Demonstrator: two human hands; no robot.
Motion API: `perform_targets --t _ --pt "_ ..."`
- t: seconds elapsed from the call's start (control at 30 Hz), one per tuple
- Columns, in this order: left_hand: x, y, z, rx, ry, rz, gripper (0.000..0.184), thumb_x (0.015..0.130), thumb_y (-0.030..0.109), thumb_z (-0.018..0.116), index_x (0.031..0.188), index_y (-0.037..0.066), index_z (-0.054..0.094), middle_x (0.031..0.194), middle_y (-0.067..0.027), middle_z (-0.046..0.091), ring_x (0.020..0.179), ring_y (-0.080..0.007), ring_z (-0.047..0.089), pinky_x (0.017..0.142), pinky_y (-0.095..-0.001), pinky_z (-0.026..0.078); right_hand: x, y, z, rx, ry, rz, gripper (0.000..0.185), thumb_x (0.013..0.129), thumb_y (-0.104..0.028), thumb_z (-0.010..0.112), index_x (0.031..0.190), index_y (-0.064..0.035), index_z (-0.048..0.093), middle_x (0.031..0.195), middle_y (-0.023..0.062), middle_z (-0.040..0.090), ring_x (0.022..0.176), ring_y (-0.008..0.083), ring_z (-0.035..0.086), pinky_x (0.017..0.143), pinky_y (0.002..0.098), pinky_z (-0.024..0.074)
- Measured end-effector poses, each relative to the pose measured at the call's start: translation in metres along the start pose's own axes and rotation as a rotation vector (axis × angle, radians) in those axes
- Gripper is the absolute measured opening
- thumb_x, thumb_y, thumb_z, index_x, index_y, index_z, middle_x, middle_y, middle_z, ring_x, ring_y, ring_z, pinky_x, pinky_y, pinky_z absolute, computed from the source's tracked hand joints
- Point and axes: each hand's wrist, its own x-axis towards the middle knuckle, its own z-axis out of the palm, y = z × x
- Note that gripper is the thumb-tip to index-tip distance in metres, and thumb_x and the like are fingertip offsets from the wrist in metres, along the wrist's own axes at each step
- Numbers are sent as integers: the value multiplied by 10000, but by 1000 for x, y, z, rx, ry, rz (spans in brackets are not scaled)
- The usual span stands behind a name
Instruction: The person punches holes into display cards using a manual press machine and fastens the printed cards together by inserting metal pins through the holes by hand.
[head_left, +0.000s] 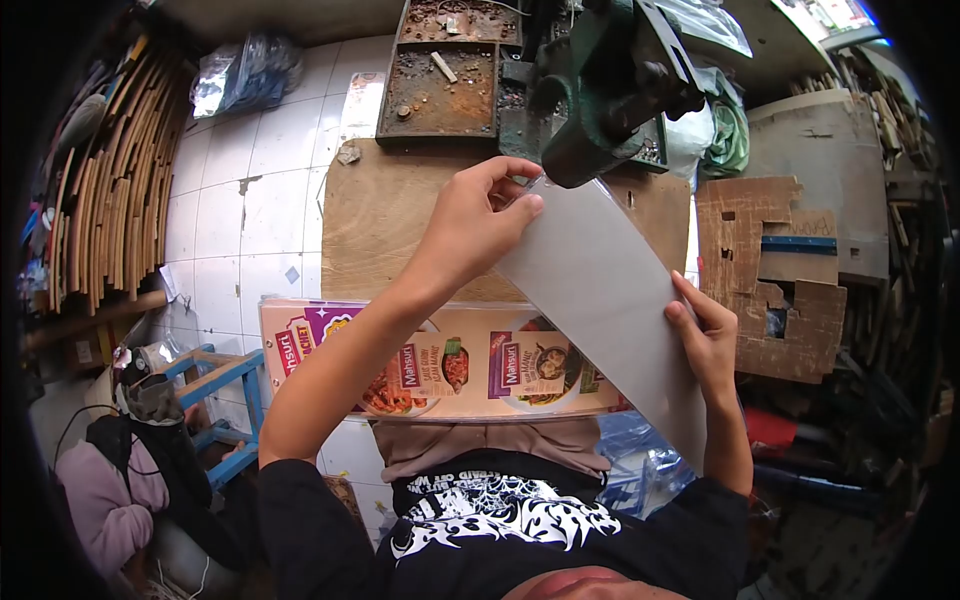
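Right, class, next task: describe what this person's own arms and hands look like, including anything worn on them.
Both the left hand and right hand are bare: no gloves, and no rings, watch or bracelet can be seen. The forearms are uncovered. The left sleeve and right sleeve are short, plain black.

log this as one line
left hand: grips grey sheet by corner at green press | right hand: on sheet edge | printed banner: near lap

You're in a workshop: a green machine (600, 110) stands at the far side, beside grimy metal trays (440, 90). Boards (115, 175) stack up left.
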Motion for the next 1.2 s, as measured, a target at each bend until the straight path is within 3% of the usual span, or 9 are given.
perform_targets --t 0.33,0.43,0.5,0.7,0.93,1.0,1.1,1.13,1.2 --pt "-7 4 0 222 21 172 319 903 97 698 1213 29 666 816 -50 656 710 -84 599 642 -251 503 2 -5 -1 19 -36 61 401 923 -140 734 1290 -3 654 1114 133 737 960 100 645 859 248 516" --pt "-6 -3 1 285 74 376 298 891 89 691 1183 30 677 790 -101 669 655 -140 613 624 -289 507 3 -7 -3 24 -58 120 395 928 -143 725 1288 5 652 1128 131 734 974 101 644 868 249 513" --pt "-7 -1 -1 448 97 474 271 885 83 682 1150 25 680 821 -140 670 659 -239 649 626 -340 517 4 -8 -3 28 -65 100 389 932 -142 719 1287 1 654 1121 122 735 970 97 640 863 245 513" --pt "-11 1 -2 544 93 512 201 890 92 672 1083 39 685 843 -157 650 715 -354 657 646 -417 523 6 -14 -5 -24 -60 75 389 935 -149 716 1291 -5 653 1089 103 741 946 83 632 846 236 511" --pt "-9 -4 -4 520 117 560 205 891 99 673 1080 20 679 815 -156 670 702 -301 674 655 -395 533 7 -14 -5 -19 -71 77 391 938 -149 709 1294 1 648 1088 100 738 947 83 631 852 232 507" --pt "-6 -6 -7 255 50 370 212 893 121 670 1057 -14 670 774 -123 680 681 -192 675 650 -356 538 9 -14 -5 -28 -72 88 390 938 -149 708 1292 4 649 1097 106 735 953 85 631 857 232 505" --pt "0 -9 -17 177 30 229 222 893 153 663 1017 -32 671 763 -83 682 673 -120 648 599 -317 548 10 -11 -5 -44 -61 65 390 938 -146 710 1293 1 649 1098 106 734 955 86 632 856 231 505" --pt "0 -9 -20 173 32 229 222 893 153 663 1017 -32 671 763 -83 682 673 -120 648 599 -317 548 10 -13 -4 -49 -63 64 390 938 -146 710 1293 1 649 1098 106 734 955 86 632 856 231 505" --pt "-2 -1 -27 27 -154 -87 222 897 172 651 973 -35 674 769 -72 684 646 -127 653 526 -294 553 9 -16 -3 -58 -43 56 391 936 -142 712 1296 -1 650 1098 102 734 952 85 632 850 227 504"
